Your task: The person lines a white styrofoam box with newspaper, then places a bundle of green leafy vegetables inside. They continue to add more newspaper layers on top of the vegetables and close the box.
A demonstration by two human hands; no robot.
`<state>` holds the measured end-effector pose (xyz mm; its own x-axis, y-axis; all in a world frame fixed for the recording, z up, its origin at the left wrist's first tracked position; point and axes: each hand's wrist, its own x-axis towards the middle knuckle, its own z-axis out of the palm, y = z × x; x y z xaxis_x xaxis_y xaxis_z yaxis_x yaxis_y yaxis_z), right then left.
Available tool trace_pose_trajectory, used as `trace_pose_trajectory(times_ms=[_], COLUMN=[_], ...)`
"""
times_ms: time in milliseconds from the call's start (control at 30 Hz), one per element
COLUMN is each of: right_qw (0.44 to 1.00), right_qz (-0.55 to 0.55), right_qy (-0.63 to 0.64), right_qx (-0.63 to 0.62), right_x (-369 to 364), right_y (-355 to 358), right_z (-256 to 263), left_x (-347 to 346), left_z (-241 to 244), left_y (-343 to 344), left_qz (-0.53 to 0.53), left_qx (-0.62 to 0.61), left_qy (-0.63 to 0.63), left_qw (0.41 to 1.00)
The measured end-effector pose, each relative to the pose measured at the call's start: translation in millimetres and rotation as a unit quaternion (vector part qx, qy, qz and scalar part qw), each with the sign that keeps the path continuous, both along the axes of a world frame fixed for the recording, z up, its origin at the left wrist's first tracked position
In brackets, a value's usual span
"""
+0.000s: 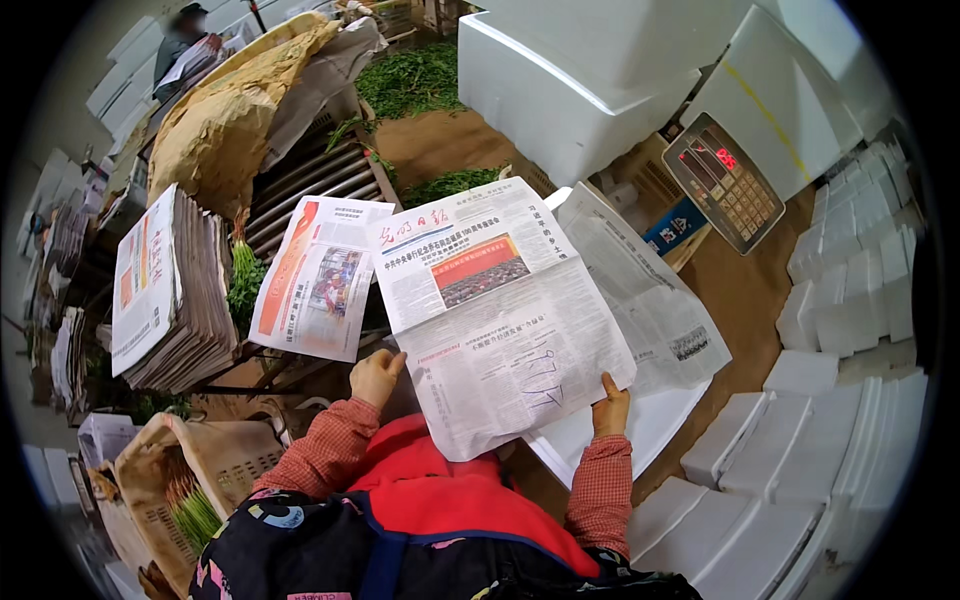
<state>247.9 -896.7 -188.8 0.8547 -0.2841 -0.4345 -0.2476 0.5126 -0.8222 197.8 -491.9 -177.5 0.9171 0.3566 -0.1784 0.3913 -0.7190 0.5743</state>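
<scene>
My left hand (376, 377) pinches the left edge of an unfolded newspaper sheet (480, 315). The sheet's lower right corner is gripped by my right hand (611, 407). It is spread nearly flat in front of me and bears print, a photo and handwriting. Beneath its right side, another newspaper sheet (645, 277) lies over a white foam box (615, 442), whose inside is mostly hidden. To the left, a folded newspaper (322, 277) rests by a tall stack of newspapers (169, 300). A bunch of green vegetables (244, 270) sits between them.
A roller conveyor (300, 202) runs behind the papers, with brown paper (225, 127) on it. A digital scale display (724, 180) stands at the right. Foam boxes (555, 97) are piled behind and at right. A plastic basket (225, 457) holds green stalks. Another person (184, 52) is far left.
</scene>
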Motion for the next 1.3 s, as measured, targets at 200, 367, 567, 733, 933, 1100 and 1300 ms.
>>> trace_pose_trajectory(times_ms=[200,367,567,733,933,1100,1300], right_qw=[0.998,0.968,0.874,0.804,0.846,0.81,0.95], right_qz=[0.027,-0.03,0.249,0.368,0.333,0.119,0.244], right_qy=[0.034,0.022,-0.164,-0.236,-0.18,-0.153,-0.004], right_qx=[-0.044,-0.249,-0.383,-0.404,-0.374,-0.553,-0.197], right_x=[11,15,-1,-4,6,56,98], right_y=[-16,-39,58,131,124,66,21], right_z=[-17,-14,63,93,92,29,-18], left_x=[5,15,29,33,39,59,77], left_z=[-45,-33,-12,37,57,102,127], left_y=[-12,-41,-84,-117,-103,-38,7], left_qz=[0.102,0.13,0.043,-0.052,-0.037,-0.003,-0.027], left_qx=[-0.653,-0.66,-0.492,-0.429,-0.425,-0.632,-0.696], left_qy=[0.1,0.01,-0.062,-0.09,-0.056,-0.097,-0.14], left_qw=[0.744,0.739,0.867,0.897,0.903,0.769,0.704])
